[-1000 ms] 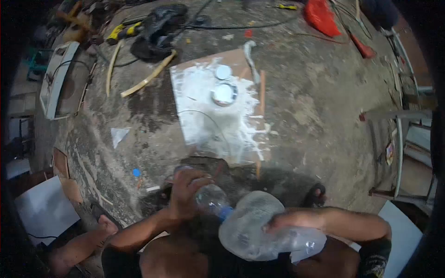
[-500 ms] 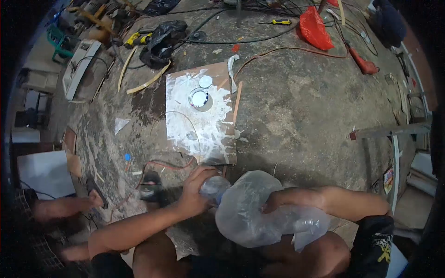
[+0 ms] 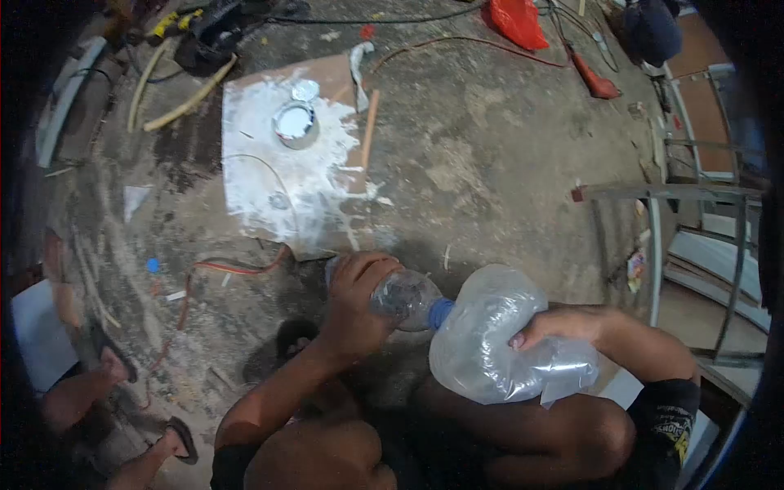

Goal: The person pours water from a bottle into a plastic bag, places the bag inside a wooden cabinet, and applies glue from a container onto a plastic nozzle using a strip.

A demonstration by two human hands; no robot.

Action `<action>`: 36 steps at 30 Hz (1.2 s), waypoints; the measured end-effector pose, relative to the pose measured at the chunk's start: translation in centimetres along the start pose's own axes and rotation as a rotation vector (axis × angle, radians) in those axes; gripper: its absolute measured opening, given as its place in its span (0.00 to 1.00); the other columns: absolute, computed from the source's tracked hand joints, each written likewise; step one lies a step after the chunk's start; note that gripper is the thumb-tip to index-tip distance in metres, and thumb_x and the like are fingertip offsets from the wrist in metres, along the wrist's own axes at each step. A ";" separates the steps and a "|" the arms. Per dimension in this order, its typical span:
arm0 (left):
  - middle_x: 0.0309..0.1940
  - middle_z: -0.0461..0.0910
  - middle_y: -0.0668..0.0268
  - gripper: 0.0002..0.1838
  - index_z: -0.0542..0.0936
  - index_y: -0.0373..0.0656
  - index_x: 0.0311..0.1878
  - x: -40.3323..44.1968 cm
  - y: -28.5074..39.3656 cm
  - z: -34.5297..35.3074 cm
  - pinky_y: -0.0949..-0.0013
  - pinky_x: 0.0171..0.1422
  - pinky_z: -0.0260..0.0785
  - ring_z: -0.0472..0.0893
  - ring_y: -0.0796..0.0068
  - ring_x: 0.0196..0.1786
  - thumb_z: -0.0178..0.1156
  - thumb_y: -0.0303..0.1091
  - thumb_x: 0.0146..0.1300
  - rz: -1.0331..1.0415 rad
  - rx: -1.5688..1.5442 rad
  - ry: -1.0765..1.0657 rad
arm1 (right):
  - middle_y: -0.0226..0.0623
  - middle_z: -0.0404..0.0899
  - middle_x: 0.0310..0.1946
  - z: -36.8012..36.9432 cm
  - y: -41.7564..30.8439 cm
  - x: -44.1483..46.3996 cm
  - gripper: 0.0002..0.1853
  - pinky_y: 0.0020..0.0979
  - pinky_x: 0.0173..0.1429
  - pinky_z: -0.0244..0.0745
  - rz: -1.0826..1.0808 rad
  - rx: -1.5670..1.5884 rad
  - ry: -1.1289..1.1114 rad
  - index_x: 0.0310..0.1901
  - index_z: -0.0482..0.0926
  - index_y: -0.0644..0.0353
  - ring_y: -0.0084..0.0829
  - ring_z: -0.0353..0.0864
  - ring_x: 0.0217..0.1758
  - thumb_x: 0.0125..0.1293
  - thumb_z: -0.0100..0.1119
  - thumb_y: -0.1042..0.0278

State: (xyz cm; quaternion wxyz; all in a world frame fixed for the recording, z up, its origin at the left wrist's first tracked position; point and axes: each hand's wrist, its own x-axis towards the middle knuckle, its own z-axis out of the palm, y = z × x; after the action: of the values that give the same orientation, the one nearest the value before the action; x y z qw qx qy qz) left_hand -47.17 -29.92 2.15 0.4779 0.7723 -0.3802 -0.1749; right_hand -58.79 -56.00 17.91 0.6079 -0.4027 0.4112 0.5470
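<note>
My left hand [image 3: 359, 302] is wrapped round a clear plastic bottle [image 3: 406, 299] that lies sideways, its blue neck pointing right. The blue neck touches the side of a puffed, translucent plastic bag [image 3: 482, 343]. Gathered in my right hand [image 3: 563, 325] is that bag, with the thumb pressed on top and the other fingers mostly hidden. Farther forward, an open can of white paint [image 3: 296, 124] stands on a paint-covered board [image 3: 245, 188], with a round white lid [image 3: 305, 90] just behind it.
A red bag [image 3: 518, 24] and a red tool [image 3: 596, 80] lie at the back right. Metal frames [image 3: 670, 193] stand at the right. Yellowish strips [image 3: 192, 102] and a black bag [image 3: 208, 41] lie back left. Another person's sandalled feet [image 3: 175, 441] are at the lower left.
The view has shifted, so the board and can appear farther left. Both hands still hold the bottle and bag, which now appear farther right, with the blue neck more clearly visible.
</note>
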 end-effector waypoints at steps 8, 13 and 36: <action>0.53 0.79 0.61 0.29 0.82 0.43 0.53 1.3 1.4 1.0 0.52 0.64 0.66 0.78 0.53 0.57 0.77 0.34 0.44 0.107 -0.148 0.004 | 0.40 0.82 0.58 0.7 3.1 -3.0 0.33 0.37 0.71 0.67 0.006 -0.103 0.173 0.65 0.77 0.63 0.35 0.77 0.63 0.61 0.72 0.57; 0.52 0.79 0.61 0.28 0.82 0.43 0.51 1.3 1.7 0.7 0.52 0.64 0.66 0.78 0.54 0.56 0.77 0.34 0.43 0.110 -0.128 0.048 | 0.41 0.81 0.61 1.2 3.4 -3.5 0.34 0.37 0.74 0.65 -0.109 -0.070 0.141 0.66 0.76 0.63 0.36 0.75 0.67 0.58 0.74 0.62; 0.52 0.79 0.60 0.30 0.82 0.44 0.53 -0.4 0.8 0.8 0.49 0.65 0.65 0.78 0.53 0.58 0.78 0.44 0.45 0.033 -0.073 0.133 | 0.41 0.81 0.62 -0.3 5.6 -1.1 0.41 0.40 0.74 0.66 -0.252 0.123 0.107 0.68 0.75 0.62 0.36 0.76 0.67 0.49 0.81 0.67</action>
State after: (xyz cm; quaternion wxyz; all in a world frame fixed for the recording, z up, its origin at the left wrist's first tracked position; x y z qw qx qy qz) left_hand -48.28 -30.32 2.37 0.5328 0.7580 -0.3535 -0.1290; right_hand -64.45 -56.27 18.62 0.6725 -0.4417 0.4218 0.4179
